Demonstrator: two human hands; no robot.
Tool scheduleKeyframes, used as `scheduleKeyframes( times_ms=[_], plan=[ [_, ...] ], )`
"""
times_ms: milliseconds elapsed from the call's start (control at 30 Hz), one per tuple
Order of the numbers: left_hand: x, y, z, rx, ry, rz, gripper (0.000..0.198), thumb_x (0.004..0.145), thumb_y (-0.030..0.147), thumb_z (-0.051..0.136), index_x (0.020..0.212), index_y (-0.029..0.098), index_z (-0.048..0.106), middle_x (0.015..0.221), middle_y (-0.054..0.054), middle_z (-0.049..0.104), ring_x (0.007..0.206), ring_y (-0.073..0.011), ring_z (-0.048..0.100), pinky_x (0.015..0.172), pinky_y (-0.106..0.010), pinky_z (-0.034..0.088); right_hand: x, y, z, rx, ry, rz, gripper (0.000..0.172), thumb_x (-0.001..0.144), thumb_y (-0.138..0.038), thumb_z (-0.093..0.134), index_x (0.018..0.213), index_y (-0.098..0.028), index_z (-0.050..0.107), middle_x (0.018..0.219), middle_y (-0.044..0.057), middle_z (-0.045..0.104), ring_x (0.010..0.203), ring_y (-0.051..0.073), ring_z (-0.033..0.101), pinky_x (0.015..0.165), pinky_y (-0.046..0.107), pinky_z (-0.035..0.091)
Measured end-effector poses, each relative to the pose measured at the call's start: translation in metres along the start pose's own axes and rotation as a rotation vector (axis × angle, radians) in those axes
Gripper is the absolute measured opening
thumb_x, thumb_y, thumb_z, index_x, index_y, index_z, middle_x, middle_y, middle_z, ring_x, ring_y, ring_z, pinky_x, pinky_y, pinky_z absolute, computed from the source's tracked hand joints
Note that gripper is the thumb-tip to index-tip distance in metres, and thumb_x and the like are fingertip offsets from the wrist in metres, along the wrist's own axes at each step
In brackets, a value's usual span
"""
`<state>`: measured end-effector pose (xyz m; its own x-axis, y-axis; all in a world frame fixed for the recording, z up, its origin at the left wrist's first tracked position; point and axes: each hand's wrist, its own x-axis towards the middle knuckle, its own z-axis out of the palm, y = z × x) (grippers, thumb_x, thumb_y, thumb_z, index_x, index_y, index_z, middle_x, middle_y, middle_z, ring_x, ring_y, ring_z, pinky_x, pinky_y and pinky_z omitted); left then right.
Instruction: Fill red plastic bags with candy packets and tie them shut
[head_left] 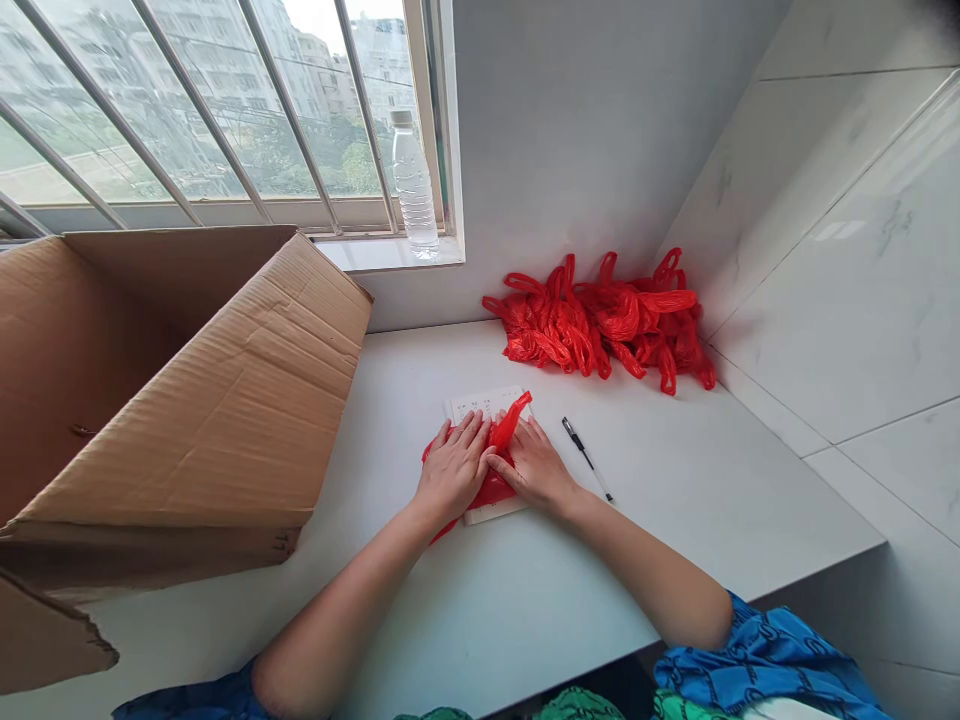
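Observation:
My left hand [454,465] and my right hand [536,462] press side by side on a red plastic bag [498,470] in the middle of the white counter [675,480]. The fingers of both hands lie flat on the bag. One red handle of the bag sticks up between the hands. Under the bag is a white notepad [484,404] with printed marks showing at its far edge. A black and white pen [586,458] lies just right of my right hand.
A heap of red plastic bags [600,320] sits at the back against the wall. A big open cardboard box [165,390] lies on its side at the left. A clear water bottle [415,185] stands on the window sill. Tiled wall rises at right.

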<state>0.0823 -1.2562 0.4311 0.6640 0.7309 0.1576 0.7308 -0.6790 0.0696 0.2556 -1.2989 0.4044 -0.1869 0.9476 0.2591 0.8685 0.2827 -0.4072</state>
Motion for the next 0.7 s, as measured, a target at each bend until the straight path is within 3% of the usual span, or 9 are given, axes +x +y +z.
scheduleKeyframes(
  times_ms=[533,700],
  plan=[
    [0.0011,0.001,0.0019,-0.051,-0.006,-0.008,0.051,0.103,0.033,0.027,0.149,0.017,0.042,0.155,-0.008,0.038,0.146,-0.0249,0.032,0.122,-0.05,0.023,0.0005,0.0007,0.002,0.019,0.008,-0.006,0.07,0.1,-0.059,0.028,0.153,-0.014,0.031,0.153,0.014,0.041,0.147,0.027,0.028,0.122,0.052,0.017],
    [0.0023,-0.0059,0.0026,-0.233,-0.006,-0.039,0.05,0.103,0.035,0.03,0.149,0.019,0.041,0.155,-0.007,0.039,0.147,-0.0231,0.032,0.123,-0.049,0.022,0.0008,-0.0007,-0.0004,0.054,-0.002,0.014,0.072,0.1,-0.061,0.027,0.154,-0.015,0.03,0.154,0.015,0.041,0.147,0.028,0.028,0.122,0.052,0.017]
  ],
)
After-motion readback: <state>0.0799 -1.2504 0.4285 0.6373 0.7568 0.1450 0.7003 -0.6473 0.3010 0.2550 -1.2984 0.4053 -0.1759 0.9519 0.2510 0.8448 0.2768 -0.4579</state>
